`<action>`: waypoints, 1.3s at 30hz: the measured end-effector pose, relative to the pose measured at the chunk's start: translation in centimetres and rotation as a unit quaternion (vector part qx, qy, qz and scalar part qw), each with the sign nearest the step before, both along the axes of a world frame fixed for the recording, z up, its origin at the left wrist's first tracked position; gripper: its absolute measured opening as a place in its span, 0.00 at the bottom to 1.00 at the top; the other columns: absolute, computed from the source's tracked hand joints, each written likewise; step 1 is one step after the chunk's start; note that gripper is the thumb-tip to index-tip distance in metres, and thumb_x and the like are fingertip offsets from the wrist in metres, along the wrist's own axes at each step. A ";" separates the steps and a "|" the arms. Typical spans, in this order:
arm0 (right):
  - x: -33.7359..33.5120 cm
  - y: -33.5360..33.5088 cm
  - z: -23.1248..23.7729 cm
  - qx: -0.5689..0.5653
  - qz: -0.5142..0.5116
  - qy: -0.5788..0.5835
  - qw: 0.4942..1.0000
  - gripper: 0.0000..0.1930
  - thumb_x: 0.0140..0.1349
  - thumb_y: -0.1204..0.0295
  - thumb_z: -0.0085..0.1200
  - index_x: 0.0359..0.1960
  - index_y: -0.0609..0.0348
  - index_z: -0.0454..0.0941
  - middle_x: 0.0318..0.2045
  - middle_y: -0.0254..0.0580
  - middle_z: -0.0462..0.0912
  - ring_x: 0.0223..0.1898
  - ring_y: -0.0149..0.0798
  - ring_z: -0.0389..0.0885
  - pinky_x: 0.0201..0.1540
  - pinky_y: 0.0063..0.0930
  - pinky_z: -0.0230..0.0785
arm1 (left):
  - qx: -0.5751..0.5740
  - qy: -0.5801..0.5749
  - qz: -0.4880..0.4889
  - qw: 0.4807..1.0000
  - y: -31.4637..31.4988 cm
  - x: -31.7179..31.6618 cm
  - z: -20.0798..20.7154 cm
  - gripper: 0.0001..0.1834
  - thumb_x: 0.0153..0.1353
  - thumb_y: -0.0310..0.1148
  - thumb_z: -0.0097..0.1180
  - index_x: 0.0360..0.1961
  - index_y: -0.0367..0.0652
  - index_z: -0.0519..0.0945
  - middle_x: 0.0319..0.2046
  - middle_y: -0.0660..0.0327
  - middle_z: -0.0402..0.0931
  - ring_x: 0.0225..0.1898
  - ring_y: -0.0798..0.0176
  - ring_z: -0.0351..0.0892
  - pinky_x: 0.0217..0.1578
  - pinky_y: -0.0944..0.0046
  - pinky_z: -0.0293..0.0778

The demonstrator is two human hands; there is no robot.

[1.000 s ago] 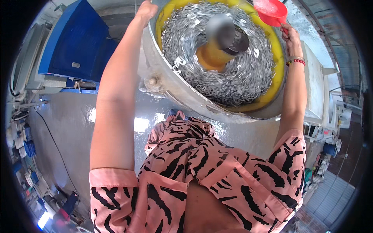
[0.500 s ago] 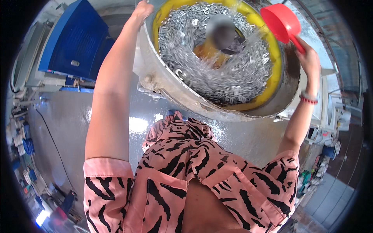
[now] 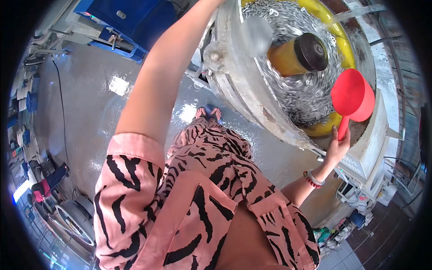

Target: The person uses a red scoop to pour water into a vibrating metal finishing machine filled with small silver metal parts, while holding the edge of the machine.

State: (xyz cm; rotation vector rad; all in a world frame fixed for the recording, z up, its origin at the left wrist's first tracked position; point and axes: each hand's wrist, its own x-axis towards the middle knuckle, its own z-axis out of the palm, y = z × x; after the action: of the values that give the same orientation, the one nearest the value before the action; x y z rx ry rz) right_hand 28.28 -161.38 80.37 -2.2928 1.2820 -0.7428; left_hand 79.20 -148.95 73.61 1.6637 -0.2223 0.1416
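My right hand [image 3: 338, 146] is closed around the handle of a red plastic scoop [image 3: 353, 96], held over the near right rim of a large round machine bowl [image 3: 252, 99]. Only red plastic shows inside the scoop. The bowl has a yellow lining [image 3: 344, 51] and holds a mass of small silvery metal pieces [image 3: 310, 99], smeared by motion. From its middle rises a yellow post [image 3: 284, 58] with a black cap [image 3: 310, 51]. My left arm reaches up past the bowl's left side, and its hand is cut off by the top edge.
A blue cabinet [image 3: 128, 18] stands left of the bowl. The grey floor [image 3: 90, 90] is shiny, with a dark cable [image 3: 60, 94] along it. A grey bar [image 3: 360, 12] crosses the bowl's far right rim. At lower left stands a round wheel-like item [image 3: 74, 222].
The bowl and cabinet have shifted to the right in view. My right hand has brought the scoop nearer to me, from the far right rim. My left hand has left the picture.
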 end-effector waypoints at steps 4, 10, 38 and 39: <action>1.9 2.2 -0.2 -0.055 -0.016 -0.064 0.996 0.18 0.55 0.68 0.56 0.44 0.66 0.72 0.27 0.32 0.73 0.26 0.24 0.65 0.29 0.17 0.60 | -0.074 0.093 0.013 0.993 10.4 0.4 -6.8 0.19 0.52 0.38 0.51 0.42 0.37 0.73 0.31 0.54 0.74 0.32 0.57 0.70 0.31 0.60 0.64; 3.0 5.4 -0.6 -0.013 -0.109 -0.111 0.988 0.24 0.56 0.62 0.55 0.49 0.66 0.67 0.33 0.38 0.74 0.31 0.31 0.68 0.36 0.24 0.63 | 0.279 0.329 0.149 0.890 25.5 -6.2 -28.3 0.19 0.43 0.37 0.62 0.37 0.39 0.78 0.35 0.53 0.78 0.39 0.55 0.77 0.39 0.60 0.71; 9.2 8.6 -0.6 0.030 -0.178 -0.054 0.982 0.27 0.61 0.71 0.45 0.61 0.61 0.52 0.60 0.42 0.57 0.59 0.37 0.56 0.61 0.32 0.46 | 0.480 -0.083 -0.382 0.785 11.8 -14.5 -64.2 0.14 0.47 0.33 0.48 0.38 0.45 0.76 0.37 0.56 0.74 0.44 0.55 0.72 0.42 0.49 0.65; 9.6 9.2 -0.8 0.017 -0.179 -0.057 0.982 0.26 0.61 0.71 0.45 0.60 0.63 0.54 0.60 0.42 0.58 0.58 0.38 0.57 0.60 0.34 0.47 | 0.437 -0.082 -0.394 0.805 12.1 -14.0 -63.3 0.15 0.47 0.31 0.48 0.39 0.47 0.76 0.38 0.57 0.74 0.45 0.55 0.71 0.44 0.49 0.64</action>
State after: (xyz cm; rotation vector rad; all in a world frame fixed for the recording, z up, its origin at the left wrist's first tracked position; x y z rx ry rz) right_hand 37.92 -152.23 79.60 -1.9818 1.6586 -0.9471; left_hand 65.18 -136.84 10.35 2.3101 -1.2421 -0.5346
